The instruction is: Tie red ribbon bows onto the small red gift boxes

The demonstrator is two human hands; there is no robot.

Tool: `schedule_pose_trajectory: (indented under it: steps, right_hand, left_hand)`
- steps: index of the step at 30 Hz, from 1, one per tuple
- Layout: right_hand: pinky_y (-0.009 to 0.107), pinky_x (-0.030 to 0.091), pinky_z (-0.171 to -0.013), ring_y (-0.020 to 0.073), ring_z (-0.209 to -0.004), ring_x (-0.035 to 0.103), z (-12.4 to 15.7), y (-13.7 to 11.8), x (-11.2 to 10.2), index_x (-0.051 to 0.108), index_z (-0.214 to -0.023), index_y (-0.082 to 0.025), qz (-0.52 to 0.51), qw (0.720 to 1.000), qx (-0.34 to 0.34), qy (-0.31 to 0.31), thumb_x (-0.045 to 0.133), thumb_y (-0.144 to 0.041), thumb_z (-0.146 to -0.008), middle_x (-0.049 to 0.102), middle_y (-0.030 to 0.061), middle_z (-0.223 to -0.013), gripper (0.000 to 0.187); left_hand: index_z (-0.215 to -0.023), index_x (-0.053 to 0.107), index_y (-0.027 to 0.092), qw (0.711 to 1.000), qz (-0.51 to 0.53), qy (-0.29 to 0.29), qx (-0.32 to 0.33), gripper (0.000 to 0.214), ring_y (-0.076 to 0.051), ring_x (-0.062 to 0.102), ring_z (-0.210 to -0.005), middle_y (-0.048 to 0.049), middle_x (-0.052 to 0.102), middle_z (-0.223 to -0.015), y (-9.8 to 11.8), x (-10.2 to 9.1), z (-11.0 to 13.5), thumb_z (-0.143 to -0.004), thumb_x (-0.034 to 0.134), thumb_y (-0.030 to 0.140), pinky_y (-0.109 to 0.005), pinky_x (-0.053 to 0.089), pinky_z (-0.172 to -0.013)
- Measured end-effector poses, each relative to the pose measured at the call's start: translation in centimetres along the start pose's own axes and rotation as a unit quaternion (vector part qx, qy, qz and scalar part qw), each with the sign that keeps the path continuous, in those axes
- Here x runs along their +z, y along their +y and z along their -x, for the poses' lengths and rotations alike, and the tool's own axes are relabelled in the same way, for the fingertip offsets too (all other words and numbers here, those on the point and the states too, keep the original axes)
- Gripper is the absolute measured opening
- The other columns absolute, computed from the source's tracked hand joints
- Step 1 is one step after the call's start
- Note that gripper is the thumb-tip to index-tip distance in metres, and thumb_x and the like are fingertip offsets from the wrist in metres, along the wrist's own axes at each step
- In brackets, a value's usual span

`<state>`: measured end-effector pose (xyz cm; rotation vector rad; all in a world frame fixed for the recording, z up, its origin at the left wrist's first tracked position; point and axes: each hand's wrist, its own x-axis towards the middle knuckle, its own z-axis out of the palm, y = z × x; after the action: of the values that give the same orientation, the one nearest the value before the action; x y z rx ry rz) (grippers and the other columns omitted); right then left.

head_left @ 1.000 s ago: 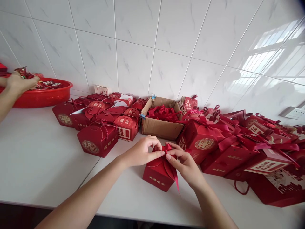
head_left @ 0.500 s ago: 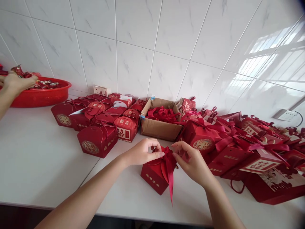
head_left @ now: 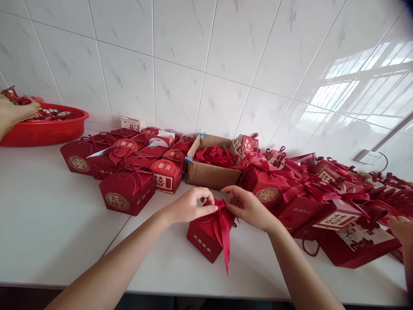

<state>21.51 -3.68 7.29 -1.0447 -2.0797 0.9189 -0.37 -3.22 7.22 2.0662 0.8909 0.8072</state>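
Observation:
A red gift box (head_left: 204, 239) with gold lettering stands on the white table in front of me. On its top a red satin ribbon (head_left: 225, 234) is tied, one tail hanging down the near side. My left hand (head_left: 195, 207) pinches the ribbon's bow from the left, thumb and fingertips at the knot. From the right, my right hand (head_left: 248, 206) has curled fingers and a thumb on the other side of the bow; part of the ribbon is hidden behind the fingers.
An open cardboard box (head_left: 214, 172) holds loose red ribbons. Red boxes with cord handles (head_left: 127, 191) crowd the left; ribboned boxes (head_left: 271, 185) fill the right. Another person's hand (head_left: 16, 113) holds wrapped sweets by a red basin (head_left: 48, 131). A further hand (head_left: 402, 228) is at the right edge.
My right hand has closed in on the bow from the right. Another person's hand has appeared at the right edge. The view has shifted slightly to the right.

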Motion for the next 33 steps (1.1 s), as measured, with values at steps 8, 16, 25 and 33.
schedule_pose_trajectory:
  steps: [8, 16, 25, 33]
  right_hand:
    - [0.025, 0.042, -0.054, 0.0139, -0.06, 0.056, 2.2, -4.0, -2.2, 0.064, -0.087, -0.024, 0.133, 0.988, 0.025, -0.074, 0.061, -0.032, -0.08, 0.064, -0.0015, -0.068, 0.011]
    - [0.024, 0.043, -0.059, 0.0125, -0.065, 0.053, -0.5, -3.0, -1.8, 0.057, -0.114, -0.023, 0.037, 0.993, 0.003, -0.111, 0.048, -0.039, -0.09, 0.063, 0.0013, -0.081, 0.03]
    - [0.021, 0.045, -0.063, 0.0107, -0.073, 0.056, -2.5, -3.6, -3.8, 0.055, -0.102, -0.018, 0.086, 0.962, 0.008, -0.26, 0.061, -0.02, -0.081, 0.06, 0.0004, -0.085, 0.022]
    - [0.019, 0.043, -0.06, 0.0089, -0.067, 0.053, -2.6, -2.3, -3.6, 0.057, -0.099, -0.017, 0.022, 0.967, -0.041, -0.249, 0.051, -0.01, -0.083, 0.06, -0.0004, -0.081, 0.018]
  left_hand:
    - [-0.073, 0.059, 0.018, 1.0, 0.007, -0.009, 0.0, 0.023, -0.017, 0.056, -0.078, 0.0001, 0.061, -0.078, 0.0, 0.1, 0.0, -0.081, 0.059, 0.039, -0.028, 0.042, -0.074]
    - [-0.079, 0.063, 0.018, 0.999, 0.027, -0.009, -0.024, 0.021, -0.018, 0.059, -0.084, -0.0006, 0.065, -0.083, 0.4, 0.2, 0.2, -0.082, 0.059, 0.039, -0.029, 0.042, -0.079]
    - [-0.077, 0.06, 0.018, 0.998, 0.045, -0.001, -0.049, 0.02, -0.014, 0.056, -0.079, 0.0016, 0.062, -0.079, 0.7, 0.3, 0.1, -0.082, 0.061, 0.037, -0.026, 0.041, -0.075]
    - [-0.072, 0.055, 0.017, 0.995, 0.068, 0.013, -0.077, 0.02, -0.012, 0.053, -0.073, 0.0028, 0.058, -0.074, 0.6, 0.4, -0.2, -0.081, 0.063, 0.033, -0.024, 0.041, -0.07]
